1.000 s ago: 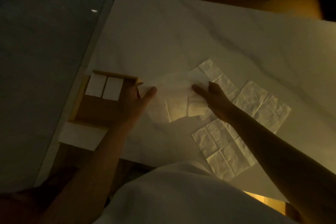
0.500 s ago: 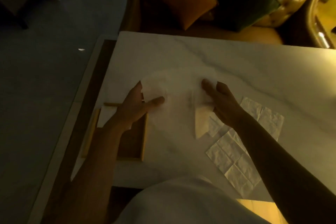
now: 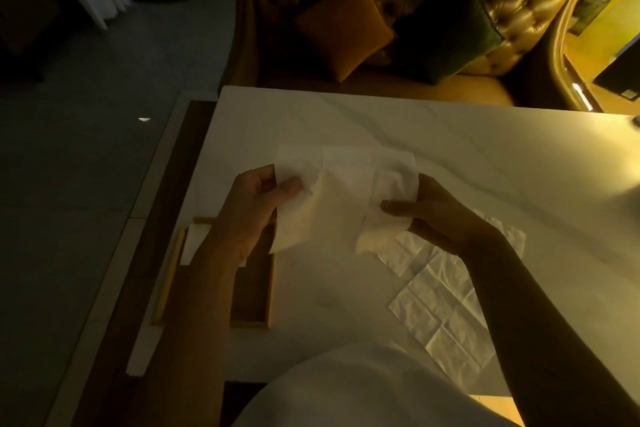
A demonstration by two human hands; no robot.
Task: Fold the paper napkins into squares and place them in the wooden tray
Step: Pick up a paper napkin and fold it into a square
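I hold a thin white paper napkin (image 3: pixel 341 191) above the table, spread between both hands. My left hand (image 3: pixel 249 215) pinches its left edge between thumb and fingers. My right hand (image 3: pixel 436 215) grips its right side, where the paper bunches and hangs down. The wooden tray (image 3: pixel 166 284) lies at the table's left edge, mostly under my left forearm, with a folded white napkin (image 3: pixel 195 243) showing at its far end. More unfolded napkins (image 3: pixel 440 298) lie flat on the table under my right forearm.
The white marble table (image 3: pixel 381 121) stretches ahead and to the right. Beyond its far edge stands a tufted sofa with an orange cushion (image 3: pixel 343 24) and a dark green cushion (image 3: pixel 450 28). The floor drops away to the left of the tray.
The napkin has come up off the table and both hands now pinch it in the air. The view has tilted upward, so tray and loose napkins sit lower in frame.
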